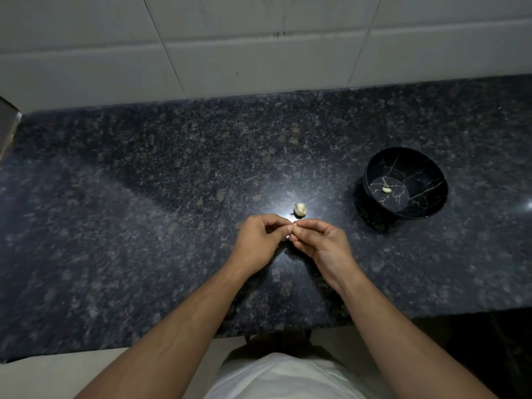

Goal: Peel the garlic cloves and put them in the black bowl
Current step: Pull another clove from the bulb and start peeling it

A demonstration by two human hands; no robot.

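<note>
Head view shows the task under way but far from done: one small pale peeled garlic clove [386, 189] already lies on the bottom of the round black bowl with thin gold veins [374, 180], which stands on the dark speckled granite worktop [144, 197] to the right. Just beyond the hands rests the whitish remainder of the garlic bulb [300, 209], unpeeled. The left hand [259, 240] and right hand [319, 240] meet fingertip to fingertip, each grip pinching a small pale clove [290, 229], mostly hidden, which is probably being peeled. That clove and the bulb's others remain.
</note>
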